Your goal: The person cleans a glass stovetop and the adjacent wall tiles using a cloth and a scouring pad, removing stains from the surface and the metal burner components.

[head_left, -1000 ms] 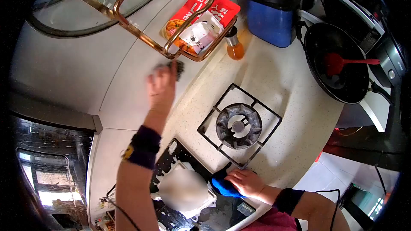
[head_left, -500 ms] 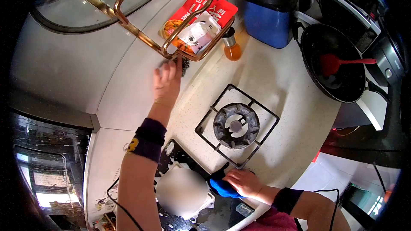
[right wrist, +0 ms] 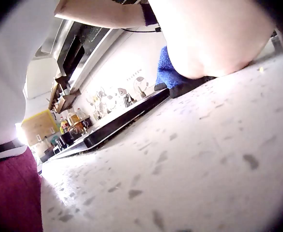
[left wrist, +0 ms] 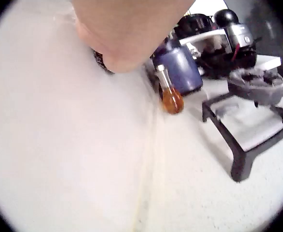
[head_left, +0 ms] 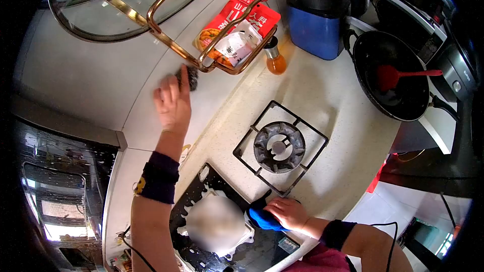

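Observation:
My left hand (head_left: pixel 174 103) holds a dark, wiry scouring pad (head_left: pixel 189 78) against the pale tiled wall, just below the copper-coloured rack. In the left wrist view only a dark edge of the pad (left wrist: pixel 101 61) shows past the hand, whose fingers are hidden there. Low on the counter, my right hand (head_left: pixel 288 214) grips a blue fluffy cloth (head_left: pixel 264 220) beside the black hob (head_left: pixel 199 179). The cloth (right wrist: pixel 168 72) sticks out from under that hand in the right wrist view. White foam surrounds a blurred round area on the hob.
A pan support (head_left: pixel 318 152) with a burner ring (head_left: pixel 297 138) stands on the counter. The rack (head_left: pixel 174 45) holds red and white packets (head_left: pixel 237 40). Nearby are an orange bottle (head_left: pixel 276 64), a blue appliance (head_left: pixel 318 30) and a black wok (head_left: pixel 370 88) with a red spatula (head_left: pixel 403 73).
The left hand and scouring pad went slightly right toward the rack's lower corner, then left along the wall. My right hand stays on the cloth.

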The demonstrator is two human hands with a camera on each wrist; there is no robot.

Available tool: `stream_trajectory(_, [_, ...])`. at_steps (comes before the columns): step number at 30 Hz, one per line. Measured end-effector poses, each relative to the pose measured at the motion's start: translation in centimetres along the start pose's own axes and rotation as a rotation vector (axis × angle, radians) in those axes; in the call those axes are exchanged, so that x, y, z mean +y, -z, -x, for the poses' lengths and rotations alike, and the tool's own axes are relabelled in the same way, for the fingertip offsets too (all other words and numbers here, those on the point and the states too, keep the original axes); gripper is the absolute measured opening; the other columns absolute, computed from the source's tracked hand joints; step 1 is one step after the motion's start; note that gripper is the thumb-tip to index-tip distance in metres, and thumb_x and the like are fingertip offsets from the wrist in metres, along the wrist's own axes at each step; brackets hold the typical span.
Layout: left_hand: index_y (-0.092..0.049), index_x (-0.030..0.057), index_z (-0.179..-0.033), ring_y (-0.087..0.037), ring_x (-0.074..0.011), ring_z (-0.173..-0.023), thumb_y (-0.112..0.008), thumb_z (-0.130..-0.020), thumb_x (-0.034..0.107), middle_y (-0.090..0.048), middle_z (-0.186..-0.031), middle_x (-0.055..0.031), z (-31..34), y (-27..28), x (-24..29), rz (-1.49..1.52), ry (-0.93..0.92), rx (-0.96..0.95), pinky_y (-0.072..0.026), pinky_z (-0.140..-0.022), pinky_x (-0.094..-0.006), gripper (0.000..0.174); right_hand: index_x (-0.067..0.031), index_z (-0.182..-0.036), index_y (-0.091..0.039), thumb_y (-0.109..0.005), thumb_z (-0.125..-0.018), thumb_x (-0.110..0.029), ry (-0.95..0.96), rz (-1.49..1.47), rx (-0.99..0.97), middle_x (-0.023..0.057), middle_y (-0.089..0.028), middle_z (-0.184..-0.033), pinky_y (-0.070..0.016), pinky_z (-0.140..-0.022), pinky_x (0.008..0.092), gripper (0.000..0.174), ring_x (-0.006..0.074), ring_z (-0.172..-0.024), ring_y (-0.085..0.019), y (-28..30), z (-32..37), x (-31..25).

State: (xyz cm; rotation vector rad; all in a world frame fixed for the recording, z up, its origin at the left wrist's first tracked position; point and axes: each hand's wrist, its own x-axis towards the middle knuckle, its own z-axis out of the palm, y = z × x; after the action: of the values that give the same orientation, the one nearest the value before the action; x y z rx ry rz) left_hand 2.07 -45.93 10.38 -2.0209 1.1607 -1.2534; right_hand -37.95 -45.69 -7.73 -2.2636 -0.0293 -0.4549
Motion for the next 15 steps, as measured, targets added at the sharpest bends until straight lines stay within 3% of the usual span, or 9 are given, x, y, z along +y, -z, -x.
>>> stream_trajectory(2, [-0.037,0.0116,-0.155,-0.045,-0.0280,-0.125,-0.056,-0.089,0.016,-0.048,-0.135,-0.0117,-0.4,0.0,0.5,0.007,0.025,-0.041,-0.0374,-0.106,-0.0491,0.069,-0.0071,-0.107,-0.067,-0.065,-0.084,-0.009,-0.002,0.004,-0.004,0.0066,-0.067,-0.105,-0.0537,-0.089,0.0364,0.023,0.0242,-0.102,-0.065,-0.3,0.2,-0.1])
stream_trajectory(4, [-0.036,0.0098,-0.155,-0.045,-0.0286,-0.127,-0.053,-0.091,0.019,-0.049,-0.135,-0.0114,1.1,-1.3,3.5,-0.053,-0.123,-0.118,-0.0372,-0.106,-0.0494,0.067,-0.0072,-0.107,-0.067,-0.066,-0.083,-0.009,0.024,0.051,-0.006,0.0067,-0.067,-0.105,-0.0537,-0.089,0.0365,0.024,0.0242,-0.102,-0.065,0.1,0.1,0.0])
stream_trajectory(7, [-0.039,0.0095,-0.153,-0.043,-0.0287,-0.128,-0.049,-0.092,0.021,-0.048,-0.135,-0.0107,6.0,-4.1,7.7,-0.026,-0.286,-0.159,-0.0373,-0.105,-0.0500,0.063,-0.0085,-0.115,-0.065,-0.056,-0.088,-0.015,0.031,0.047,-0.072,0.0090,-0.064,-0.115,-0.0530,-0.090,0.0388,0.029,0.0269,-0.107,-0.063,0.3,0.2,0.1])
stream_trajectory(10, [-0.041,0.0103,-0.153,-0.045,-0.0278,-0.125,-0.049,-0.092,0.020,-0.048,-0.132,-0.0101,10.5,-4.2,5.8,0.011,-0.382,-0.200,-0.0381,-0.103,-0.0497,0.062,-0.0084,-0.115,-0.065,-0.057,-0.088,-0.014,0.014,0.024,-0.060,0.0091,-0.064,-0.115,-0.0532,-0.090,0.0385,0.028,0.0266,-0.107,-0.064,0.2,0.1,0.1])
stream_trajectory(13, [-0.041,0.0126,-0.153,-0.044,-0.0259,-0.123,-0.054,-0.089,0.017,-0.047,-0.130,-0.0093,11.1,-3.3,1.0,0.022,-0.236,-0.156,-0.0385,-0.102,-0.0490,0.065,-0.0070,-0.105,-0.067,-0.066,-0.082,-0.009,0.000,-0.046,-0.014,0.0073,-0.066,-0.104,-0.0541,-0.087,0.0378,0.023,0.0258,-0.100,-0.065,0.3,-0.4,-0.2])
stream_trajectory(15, [-0.042,0.0145,-0.153,-0.045,-0.0254,-0.120,-0.058,-0.085,0.015,-0.048,-0.127,-0.0097,8.1,-0.4,-2.3,-0.047,-0.067,0.002,-0.0389,-0.101,-0.0477,0.070,-0.0074,-0.106,-0.067,-0.067,-0.081,-0.008,0.009,0.000,-0.002,0.0075,-0.066,-0.104,-0.0545,-0.086,0.0380,0.025,0.0262,-0.099,-0.065,0.0,-0.2,-0.1])
